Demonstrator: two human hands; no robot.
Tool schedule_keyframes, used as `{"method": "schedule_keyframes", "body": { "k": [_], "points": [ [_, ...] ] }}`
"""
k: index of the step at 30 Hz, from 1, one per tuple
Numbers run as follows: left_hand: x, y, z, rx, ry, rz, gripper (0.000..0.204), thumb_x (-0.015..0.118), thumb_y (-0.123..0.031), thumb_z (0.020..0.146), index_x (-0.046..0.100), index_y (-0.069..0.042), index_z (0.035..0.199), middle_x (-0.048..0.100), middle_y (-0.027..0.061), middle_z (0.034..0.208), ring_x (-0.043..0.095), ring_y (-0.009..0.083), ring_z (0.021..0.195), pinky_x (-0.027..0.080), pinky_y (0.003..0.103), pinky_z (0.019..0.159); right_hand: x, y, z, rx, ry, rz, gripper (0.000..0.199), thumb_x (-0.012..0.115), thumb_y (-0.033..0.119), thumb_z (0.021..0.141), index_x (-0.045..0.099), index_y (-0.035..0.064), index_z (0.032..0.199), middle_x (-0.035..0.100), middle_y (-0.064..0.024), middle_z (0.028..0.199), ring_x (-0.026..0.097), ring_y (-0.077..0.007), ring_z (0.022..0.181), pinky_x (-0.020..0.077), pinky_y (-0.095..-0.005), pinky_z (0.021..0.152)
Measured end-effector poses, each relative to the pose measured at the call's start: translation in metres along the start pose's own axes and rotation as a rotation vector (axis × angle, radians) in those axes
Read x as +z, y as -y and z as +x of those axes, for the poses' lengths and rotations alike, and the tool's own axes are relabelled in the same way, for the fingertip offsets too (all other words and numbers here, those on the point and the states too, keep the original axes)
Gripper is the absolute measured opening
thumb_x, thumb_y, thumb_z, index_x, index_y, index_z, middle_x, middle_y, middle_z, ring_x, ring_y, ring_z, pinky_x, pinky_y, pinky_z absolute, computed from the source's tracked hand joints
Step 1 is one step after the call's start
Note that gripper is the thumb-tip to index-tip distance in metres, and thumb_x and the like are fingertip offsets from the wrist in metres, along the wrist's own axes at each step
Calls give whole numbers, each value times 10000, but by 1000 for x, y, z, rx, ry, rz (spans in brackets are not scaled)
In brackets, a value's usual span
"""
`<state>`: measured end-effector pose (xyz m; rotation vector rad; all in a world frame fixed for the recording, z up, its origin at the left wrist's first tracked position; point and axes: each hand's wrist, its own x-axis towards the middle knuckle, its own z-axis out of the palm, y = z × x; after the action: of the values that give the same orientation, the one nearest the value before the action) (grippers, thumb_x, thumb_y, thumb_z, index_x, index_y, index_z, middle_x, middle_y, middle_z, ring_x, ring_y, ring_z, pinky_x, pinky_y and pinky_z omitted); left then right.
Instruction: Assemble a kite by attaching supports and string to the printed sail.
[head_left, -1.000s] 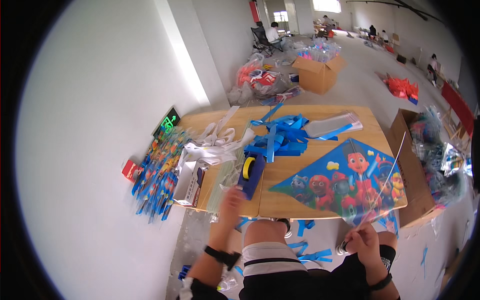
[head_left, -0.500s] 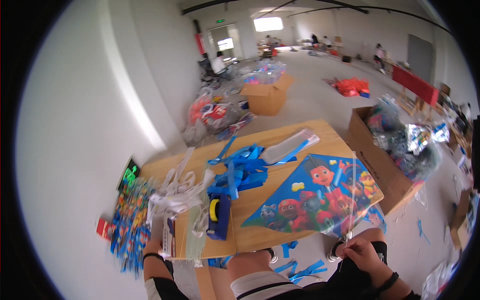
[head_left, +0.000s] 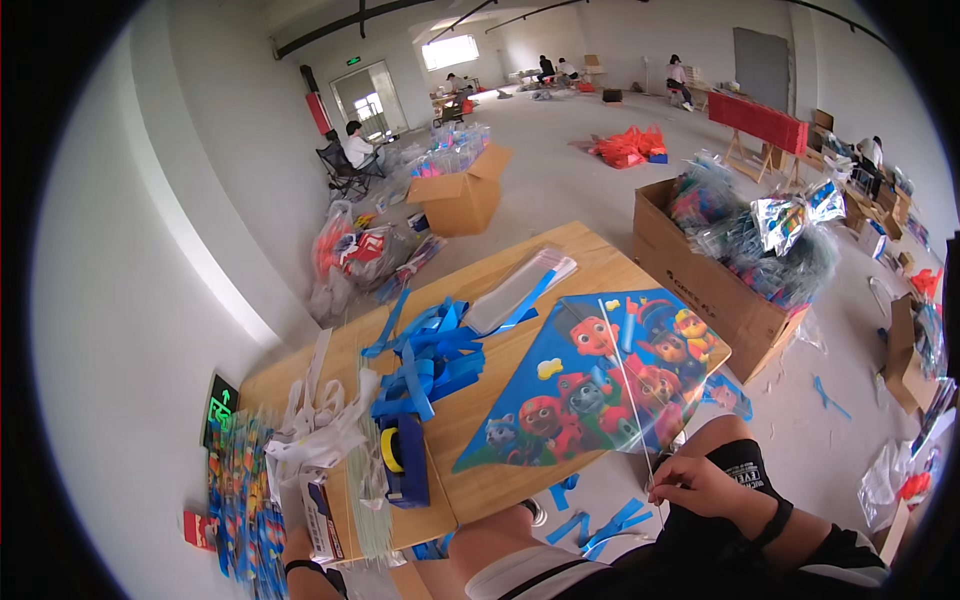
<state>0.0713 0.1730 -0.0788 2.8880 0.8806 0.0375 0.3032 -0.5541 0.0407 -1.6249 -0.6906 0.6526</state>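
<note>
My right hand (head_left: 690, 487) is closed in a pinch on a thin white rod (head_left: 627, 385), just off the table's near edge. The rod slants up and left from the fingers, across a blue triangular kite sheet (head_left: 560, 400) printed with cartoon characters. My left hand (head_left: 299, 545) is low at the table's left end, beside a narrow box (head_left: 320, 515); its fingers are hidden. Nearby are white straps (head_left: 325, 440), a bundle of pale thin rods (head_left: 370, 505) and a blue tape dispenser (head_left: 408, 480) with a yellow core.
Blue ribbon strips (head_left: 430, 350) and a clear plastic sleeve (head_left: 515, 290) lie on the wooden table (head_left: 480, 490). Colourful kite sheets (head_left: 245, 500) hang at its left end. A large carton (head_left: 710, 300) of bagged goods stands right. Ribbon scraps (head_left: 610, 525) litter the floor. Several people sit farther back.
The view has turned rightward. The rod's upper end has swung left, from near the kite's right side to over its middle. My right hand still pinches it.
</note>
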Motion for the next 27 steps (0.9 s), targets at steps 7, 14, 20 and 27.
{"method": "schedule_keyframes", "body": {
  "k": [7, 14, 20, 27],
  "points": [
    [-8, -9, 4, -22, 35, -20, 141, 630, -111, 905, 706, -4, 955, 722, 153, 885, 702, 287, 840, 545, 407, 740, -3, 14, 0, -8, 37, -139, 125, 662, 82, 991, 637, 5, 1085, 752, -78, 932, 732, -147, 902, 574, -282, 804],
    [-16, -12, 5, -54, 80, -37, 160, 622, -123, 925, 701, -2, 994, 722, 142, 908, 697, 273, 857, 542, 396, 763, -8, 11, -3, -13, 16, -134, 127, 654, 86, 997, 634, 10, 1097, 751, -72, 939, 730, -146, 890, 573, -274, 799],
    [-18, -6, -2, -118, 86, -80, 178, 615, -132, 942, 697, 1, 1027, 723, 132, 928, 694, 260, 871, 540, 387, 783, -9, 12, -3, -19, 24, -113, 127, 651, 80, 998, 632, -3, 1092, 735, -69, 939, 727, -142, 885, 574, -272, 789],
    [-29, -3, -4, -194, 70, -140, 199, 608, -144, 962, 693, 3, 1065, 724, 121, 951, 689, 245, 888, 537, 376, 805, -9, 13, -3, -16, 16, -128, 133, 655, 85, 997, 636, -11, 1088, 733, -73, 941, 727, -141, 888, 577, -270, 789]
  ]
}}
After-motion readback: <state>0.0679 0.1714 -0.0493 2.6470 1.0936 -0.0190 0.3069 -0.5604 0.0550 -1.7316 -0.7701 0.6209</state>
